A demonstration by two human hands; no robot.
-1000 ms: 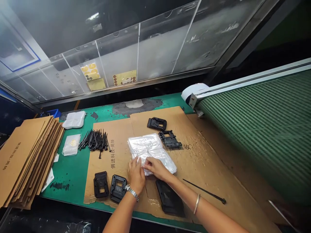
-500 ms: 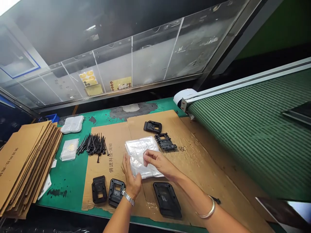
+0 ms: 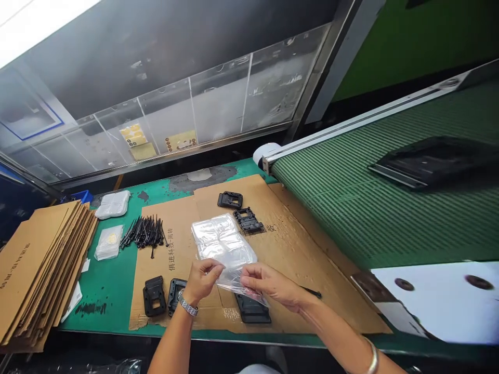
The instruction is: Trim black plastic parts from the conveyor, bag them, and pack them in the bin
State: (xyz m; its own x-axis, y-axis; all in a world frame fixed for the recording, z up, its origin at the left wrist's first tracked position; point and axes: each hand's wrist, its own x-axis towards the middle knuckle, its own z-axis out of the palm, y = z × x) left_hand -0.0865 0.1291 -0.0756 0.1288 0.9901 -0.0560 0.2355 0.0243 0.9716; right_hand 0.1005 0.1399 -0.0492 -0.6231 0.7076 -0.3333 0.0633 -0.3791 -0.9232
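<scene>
Right now you hold a clear bag raised off the near end of the stack, just above the cardboard. Your left hand pinches its left edge between thumb and curled fingers, and your right hand pinches the right edge likewise. The step looks like peeling one bag free; such thin film calls for a light, even pull. Whether you grip one bag or two is unclear. A black part lies half hidden beneath.
</scene>
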